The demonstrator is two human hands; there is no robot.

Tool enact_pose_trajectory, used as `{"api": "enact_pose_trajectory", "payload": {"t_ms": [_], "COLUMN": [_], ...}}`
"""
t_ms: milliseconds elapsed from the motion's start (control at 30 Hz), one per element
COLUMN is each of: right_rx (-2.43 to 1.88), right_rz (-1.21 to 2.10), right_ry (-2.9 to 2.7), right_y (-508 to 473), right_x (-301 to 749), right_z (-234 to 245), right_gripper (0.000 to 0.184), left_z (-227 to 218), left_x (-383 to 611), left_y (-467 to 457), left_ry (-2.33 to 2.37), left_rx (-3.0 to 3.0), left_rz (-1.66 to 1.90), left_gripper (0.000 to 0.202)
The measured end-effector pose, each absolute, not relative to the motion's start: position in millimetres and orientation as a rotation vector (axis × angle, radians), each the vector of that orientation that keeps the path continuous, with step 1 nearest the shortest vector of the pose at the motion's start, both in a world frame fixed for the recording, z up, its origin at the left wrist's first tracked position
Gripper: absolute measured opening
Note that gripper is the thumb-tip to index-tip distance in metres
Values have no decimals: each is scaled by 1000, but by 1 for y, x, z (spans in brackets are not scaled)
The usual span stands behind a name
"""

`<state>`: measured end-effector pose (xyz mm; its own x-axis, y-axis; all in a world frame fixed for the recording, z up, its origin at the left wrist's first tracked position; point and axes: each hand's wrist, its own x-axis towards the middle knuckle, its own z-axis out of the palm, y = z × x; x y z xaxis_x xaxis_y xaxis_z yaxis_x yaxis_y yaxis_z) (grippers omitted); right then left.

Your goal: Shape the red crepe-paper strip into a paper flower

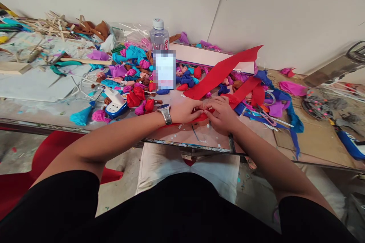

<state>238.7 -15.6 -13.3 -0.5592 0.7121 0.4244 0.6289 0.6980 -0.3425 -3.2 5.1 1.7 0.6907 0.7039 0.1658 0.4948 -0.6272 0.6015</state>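
Note:
Close to the table's front edge, my left hand (190,111) and my right hand (221,112) meet, with thumbs and fingertips pinched on a narrow red strip (202,117) of paper or cloth. Its end trails left under my left wrist, which wears a metal-banded watch (165,113). My fingers hide most of the pinched part. Beyond them lies a wide red strip (222,72), slanting up to the right. More red strip (247,89) lies folded to the right of my right hand. Rolled rosettes, such as a red one (135,96), are piled behind my left hand.
A bottle (159,38) and a blurred phone-like screen (164,71) stand among the rosettes. Left are a power strip (116,107), green-handled pliers (64,64) and wood slivers (54,26). Scissors (268,115) and cardboard (310,129) lie right. A wall (182,0) rises behind.

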Motion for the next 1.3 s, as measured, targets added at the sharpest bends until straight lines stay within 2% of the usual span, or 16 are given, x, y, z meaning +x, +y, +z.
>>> {"api": "enact_pose_trajectory", "payload": {"t_ms": [900, 1300], "right_rx": [-1030, -1025], "right_rz": [220, 235], "right_ry": [-2395, -2382], "right_y": [-16, -17], "right_x": [238, 239], "right_z": [-13, -13], "right_gripper": [22, 21], "left_z": [2, 5], "left_x": [-4, -5], "left_y": [5, 3], "left_ry": [924, 893], "left_rx": [2411, 2333], "left_rz": [523, 531], "left_gripper": [22, 27]}}
